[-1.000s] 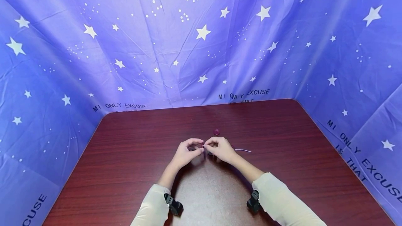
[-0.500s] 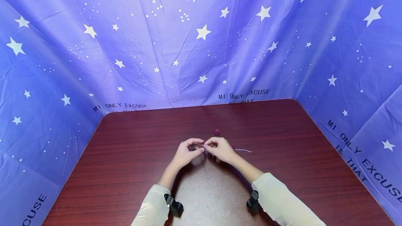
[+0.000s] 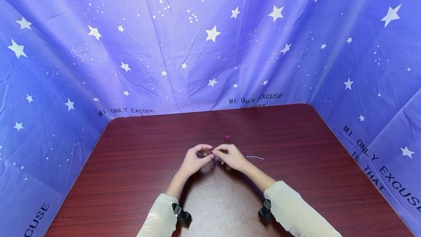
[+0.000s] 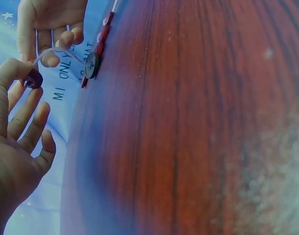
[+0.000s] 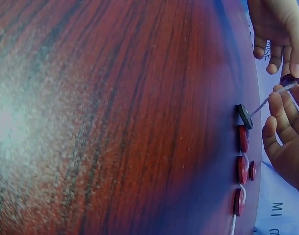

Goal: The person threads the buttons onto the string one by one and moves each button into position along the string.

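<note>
Left hand (image 3: pixel 194 161) pinches dark button (image 4: pixel 33 79); right hand (image 3: pixel 232 157) pinches white cord (image 4: pixel 66 51) tip. Risk: limp tip misses hole, threaded buttons (image 5: pixel 243 161) slide off.

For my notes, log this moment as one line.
left hand: pinches dark button | right hand: pinches white string at button | strung buttons: on table | loose button: beyond hands
</note>
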`<state>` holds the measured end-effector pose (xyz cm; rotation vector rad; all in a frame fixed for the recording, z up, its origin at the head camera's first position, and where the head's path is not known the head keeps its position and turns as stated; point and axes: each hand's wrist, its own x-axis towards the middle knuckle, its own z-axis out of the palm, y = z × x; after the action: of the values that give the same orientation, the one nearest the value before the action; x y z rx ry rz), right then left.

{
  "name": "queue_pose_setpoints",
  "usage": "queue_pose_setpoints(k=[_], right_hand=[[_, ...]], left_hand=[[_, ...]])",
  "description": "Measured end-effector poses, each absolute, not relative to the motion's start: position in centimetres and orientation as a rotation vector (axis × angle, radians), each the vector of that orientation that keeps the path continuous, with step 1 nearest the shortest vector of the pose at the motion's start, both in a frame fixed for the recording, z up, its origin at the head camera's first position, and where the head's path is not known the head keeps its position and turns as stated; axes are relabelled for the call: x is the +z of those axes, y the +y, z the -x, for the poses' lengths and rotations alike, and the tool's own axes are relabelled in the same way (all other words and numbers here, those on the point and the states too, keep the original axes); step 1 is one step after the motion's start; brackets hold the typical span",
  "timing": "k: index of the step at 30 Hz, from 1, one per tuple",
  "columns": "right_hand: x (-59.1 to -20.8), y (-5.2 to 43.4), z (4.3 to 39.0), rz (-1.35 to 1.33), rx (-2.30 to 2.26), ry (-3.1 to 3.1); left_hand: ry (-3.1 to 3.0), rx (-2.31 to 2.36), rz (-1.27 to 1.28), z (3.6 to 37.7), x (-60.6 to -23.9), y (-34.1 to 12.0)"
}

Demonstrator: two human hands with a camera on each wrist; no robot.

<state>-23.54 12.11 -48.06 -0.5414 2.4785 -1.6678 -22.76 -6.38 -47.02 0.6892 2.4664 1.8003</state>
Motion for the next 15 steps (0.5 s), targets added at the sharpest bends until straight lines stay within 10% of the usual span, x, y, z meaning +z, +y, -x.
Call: queue_pose_setpoints(k=[15], right_hand=[[-45.0,11.7,21.9,0.537,-1.649,2.481]], left_hand=[[2.706,1.735,-0.793,24.2,-50.2,-6.4]])
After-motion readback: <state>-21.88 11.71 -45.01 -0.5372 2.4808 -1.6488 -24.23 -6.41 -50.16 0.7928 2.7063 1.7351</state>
